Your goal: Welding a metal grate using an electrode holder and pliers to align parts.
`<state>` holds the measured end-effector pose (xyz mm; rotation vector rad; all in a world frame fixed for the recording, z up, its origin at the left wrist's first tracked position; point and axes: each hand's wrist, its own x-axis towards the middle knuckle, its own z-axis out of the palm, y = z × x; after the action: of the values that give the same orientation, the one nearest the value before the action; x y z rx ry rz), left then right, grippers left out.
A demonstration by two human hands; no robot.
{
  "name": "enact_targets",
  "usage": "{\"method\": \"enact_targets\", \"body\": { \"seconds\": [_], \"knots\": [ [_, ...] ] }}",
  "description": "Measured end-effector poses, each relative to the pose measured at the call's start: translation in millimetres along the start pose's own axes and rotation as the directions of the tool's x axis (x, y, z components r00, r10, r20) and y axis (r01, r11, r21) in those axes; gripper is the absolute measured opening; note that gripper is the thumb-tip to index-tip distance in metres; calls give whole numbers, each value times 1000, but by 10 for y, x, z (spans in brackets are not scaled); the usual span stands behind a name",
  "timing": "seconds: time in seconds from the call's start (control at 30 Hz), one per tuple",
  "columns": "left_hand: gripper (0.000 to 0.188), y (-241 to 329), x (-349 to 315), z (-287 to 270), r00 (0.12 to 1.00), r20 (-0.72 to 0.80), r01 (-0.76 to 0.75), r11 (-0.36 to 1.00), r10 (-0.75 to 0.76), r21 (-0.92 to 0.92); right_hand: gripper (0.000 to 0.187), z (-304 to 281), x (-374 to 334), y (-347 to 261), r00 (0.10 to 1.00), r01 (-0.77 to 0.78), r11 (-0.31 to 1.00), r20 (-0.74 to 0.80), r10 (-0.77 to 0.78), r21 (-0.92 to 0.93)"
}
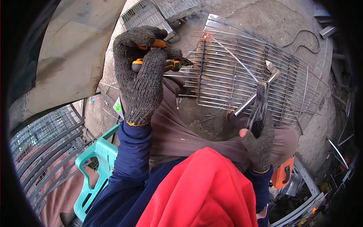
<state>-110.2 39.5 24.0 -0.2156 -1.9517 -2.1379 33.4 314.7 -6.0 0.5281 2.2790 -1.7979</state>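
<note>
Pliers (166, 64) in left hand (141, 73); right hand (259, 142) welds grate (242, 72).

shiny bare metal wire grille (242, 72), grey knit gloves (141, 83), rough concrete floor (264, 19)

Pliers (166, 64) mostly buried in left glove (141, 72); only orange grips and dark nose show, jaw state unreadable. Electrode holder (259, 109) half covered by right glove (259, 142); grip hidden. Weld point at grate (242, 72) top corner washed out by glow, rod tip lost in it. Grate's near edge hidden behind knees. Stool (94, 166) partly behind left sleeve. Orange tool (283, 174) at right, perhaps a grinder, mostly hidden. Clutter at right rim too dark and bent to tell.
</note>
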Motion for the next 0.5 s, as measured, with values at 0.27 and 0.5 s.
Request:
{"method": "enact_targets", "body": {
  "seconds": [0.27, 0.5],
  "knots": [
    [24, -5, 12, -16, 999, -35, 13, 1000, -13, 12, 82, 11, 25, -57, 1000, 15, 997, 0, -15, -80],
    [25, 29, 9, 22, 999, -43, 5, 1000, -6, -22, 74, 50, 39, -127, 1000, 11, 991, -26, -14, -136]
  ]
}}
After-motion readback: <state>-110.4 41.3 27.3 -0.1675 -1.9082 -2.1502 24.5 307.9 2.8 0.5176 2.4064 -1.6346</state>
